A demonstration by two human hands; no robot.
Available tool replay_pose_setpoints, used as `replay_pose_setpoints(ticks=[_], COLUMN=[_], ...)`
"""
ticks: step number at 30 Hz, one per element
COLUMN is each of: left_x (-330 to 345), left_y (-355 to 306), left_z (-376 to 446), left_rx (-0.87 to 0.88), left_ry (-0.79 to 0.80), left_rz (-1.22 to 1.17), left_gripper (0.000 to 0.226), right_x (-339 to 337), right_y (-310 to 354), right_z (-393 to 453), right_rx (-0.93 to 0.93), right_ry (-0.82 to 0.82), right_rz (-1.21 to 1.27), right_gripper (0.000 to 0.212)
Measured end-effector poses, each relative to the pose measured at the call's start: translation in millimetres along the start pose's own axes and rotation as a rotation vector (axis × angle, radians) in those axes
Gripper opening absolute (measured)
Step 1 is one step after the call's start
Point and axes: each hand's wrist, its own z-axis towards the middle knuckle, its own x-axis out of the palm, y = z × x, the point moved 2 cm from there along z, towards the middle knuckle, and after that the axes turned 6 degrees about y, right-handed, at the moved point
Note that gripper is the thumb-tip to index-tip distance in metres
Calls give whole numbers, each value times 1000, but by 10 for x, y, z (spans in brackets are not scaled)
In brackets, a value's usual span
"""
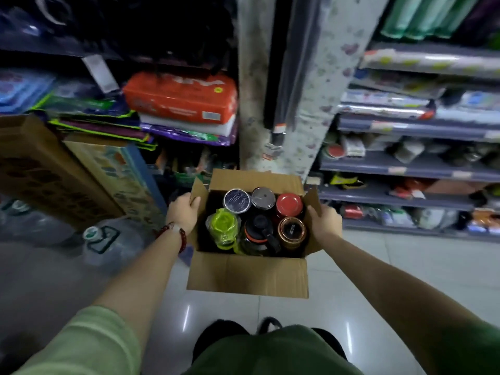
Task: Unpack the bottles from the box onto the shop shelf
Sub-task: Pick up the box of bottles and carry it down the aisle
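Here, both hands hold an open box of bottles above the floor.

The left hand (183,212) grips the left flap of the brown cardboard box (247,274), fingers curled over its edge; the right hand (326,220) clasps the right flap. Six upright bottles (258,220) fill the box. Beyond stand grey shop shelves (405,169).

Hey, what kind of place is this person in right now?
Most likely a small general shop, in an aisle. Tiered shelves on the right carry packaged goods and price strips, wrapped packs are stacked on the left, and both hands hold an open box of bottles over a tiled floor.
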Motion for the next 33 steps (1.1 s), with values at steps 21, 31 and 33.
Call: replay_pose_setpoints(ticks=[21,31,33], left_x=[2156,3397,3601], left_y=[-2694,-3874,-4112], left_z=[574,-202,-380], left_rx=[736,963,982], left_ry=[660,846,867], left_rz=[236,367,377], left_gripper=[32,33,34], right_x=[-817,-1315,-1485], right_y=[-1941,-2763,-2972], right_z=[-847,-1323,-1375], right_rx=[758,1020,1054], right_ry=[-613,-851,-872], right_rz=[420,540,539], right_gripper=[31,31,32])
